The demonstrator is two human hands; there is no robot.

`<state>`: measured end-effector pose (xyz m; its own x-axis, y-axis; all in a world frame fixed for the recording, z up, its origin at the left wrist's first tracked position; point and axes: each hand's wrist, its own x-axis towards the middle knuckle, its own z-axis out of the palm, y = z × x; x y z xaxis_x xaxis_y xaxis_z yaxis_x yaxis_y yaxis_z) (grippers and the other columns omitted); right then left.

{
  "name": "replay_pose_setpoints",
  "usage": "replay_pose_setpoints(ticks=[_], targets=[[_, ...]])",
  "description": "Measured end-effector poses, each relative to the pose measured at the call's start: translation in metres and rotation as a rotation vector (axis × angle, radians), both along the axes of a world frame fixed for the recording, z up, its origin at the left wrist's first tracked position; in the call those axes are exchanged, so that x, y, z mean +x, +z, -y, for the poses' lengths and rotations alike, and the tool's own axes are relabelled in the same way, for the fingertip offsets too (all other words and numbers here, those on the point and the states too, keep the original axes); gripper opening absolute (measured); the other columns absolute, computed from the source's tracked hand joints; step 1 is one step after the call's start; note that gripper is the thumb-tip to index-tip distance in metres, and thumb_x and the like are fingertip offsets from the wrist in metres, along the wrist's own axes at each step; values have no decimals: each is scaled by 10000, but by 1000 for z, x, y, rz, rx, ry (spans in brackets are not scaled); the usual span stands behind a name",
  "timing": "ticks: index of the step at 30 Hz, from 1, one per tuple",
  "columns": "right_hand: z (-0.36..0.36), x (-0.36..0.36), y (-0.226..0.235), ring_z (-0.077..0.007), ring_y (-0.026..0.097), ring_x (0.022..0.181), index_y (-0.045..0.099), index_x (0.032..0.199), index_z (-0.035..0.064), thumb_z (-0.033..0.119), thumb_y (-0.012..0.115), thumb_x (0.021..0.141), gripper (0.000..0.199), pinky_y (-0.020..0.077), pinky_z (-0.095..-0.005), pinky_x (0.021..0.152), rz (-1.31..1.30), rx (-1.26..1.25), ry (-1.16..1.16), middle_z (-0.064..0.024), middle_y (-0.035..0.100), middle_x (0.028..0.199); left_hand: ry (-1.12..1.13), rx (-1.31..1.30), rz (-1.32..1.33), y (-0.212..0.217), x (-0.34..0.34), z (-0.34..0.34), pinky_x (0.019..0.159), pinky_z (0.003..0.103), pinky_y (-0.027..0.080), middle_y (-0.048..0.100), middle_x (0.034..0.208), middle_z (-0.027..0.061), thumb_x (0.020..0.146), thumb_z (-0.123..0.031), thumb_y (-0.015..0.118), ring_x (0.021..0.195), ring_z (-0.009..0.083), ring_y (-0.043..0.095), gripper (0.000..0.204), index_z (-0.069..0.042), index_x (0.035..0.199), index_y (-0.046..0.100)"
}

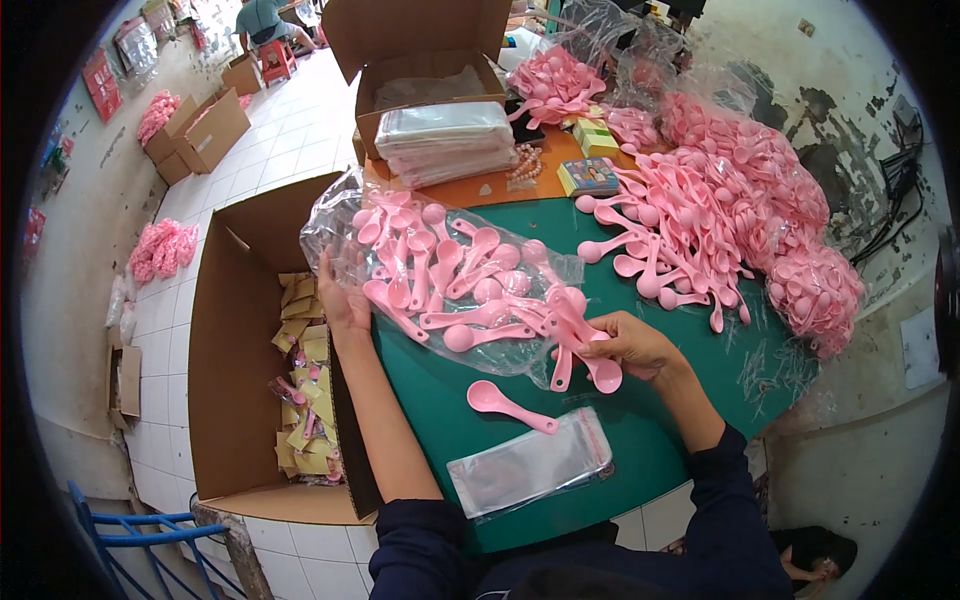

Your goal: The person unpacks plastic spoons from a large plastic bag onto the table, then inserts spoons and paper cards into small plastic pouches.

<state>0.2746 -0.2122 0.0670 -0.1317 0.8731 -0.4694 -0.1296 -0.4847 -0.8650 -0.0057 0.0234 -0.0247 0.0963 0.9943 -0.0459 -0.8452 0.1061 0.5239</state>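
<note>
My left hand (343, 298) grips the left side of a large clear plastic bag (335, 215); part of its fingers is hidden by the film. Inside the bag lie many loose pink measuring spoons (440, 265). At the bag's right end, my right hand (637, 345) is closed around several pink spoons (572, 335), held in a bunch with bowls and handles pointing different ways. One pink spoon (510, 406) lies alone on the green table top (430, 385). Nearer to me is a stack of flat clear plastic sleeves (535, 465).
A tall cardboard box (265, 220) with small yellow-carded packets stands left of the table. Pink spoons (690, 230) are heaped at the right, beside filled bags (810, 290). Card stacks (590, 178), packed sleeves (445, 135) and an open carton (415, 40) are at the back.
</note>
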Motion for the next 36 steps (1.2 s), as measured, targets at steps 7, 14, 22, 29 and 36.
replay_pose_setpoints(ticks=[7,14,22,29,36], targets=[[20,4,5,-94,561,697,549,999,-36,145,635,740,328,470,-210,573,-48,42,-49,-75,595,914,33,-42,-27,0,-2,2,911,316,392,437,1138,156,877,-272,408,1032,206,469,433,-10,1211,326],[8,57,22,-122,572,743,550,977,-14,179,610,732,318,476,-221,569,104,215,-154,-97,596,907,50,-32,-67,4,-2,4,925,317,380,435,1146,157,882,-273,395,1051,211,456,437,5,1212,326],[-51,181,68,-78,531,621,568,878,5,134,581,784,160,455,-201,561,335,212,-353,-19,563,797,57,-44,-71,3,-3,4,934,314,368,429,1162,152,881,-268,401,1063,205,447,427,-1,1210,342],[-61,207,72,-91,548,625,555,897,-11,102,608,763,183,478,-201,518,246,237,-564,-46,572,792,97,-116,-48,9,2,8,947,319,353,425,1166,154,879,-270,410,1081,208,431,447,-7,1228,315],[-69,216,72,-114,570,636,551,903,-30,65,592,756,180,484,-210,497,245,206,-573,-68,578,786,90,-96,-65,3,-2,3,944,320,360,424,1163,155,879,-270,410,1080,206,433,450,-16,1235,306]])
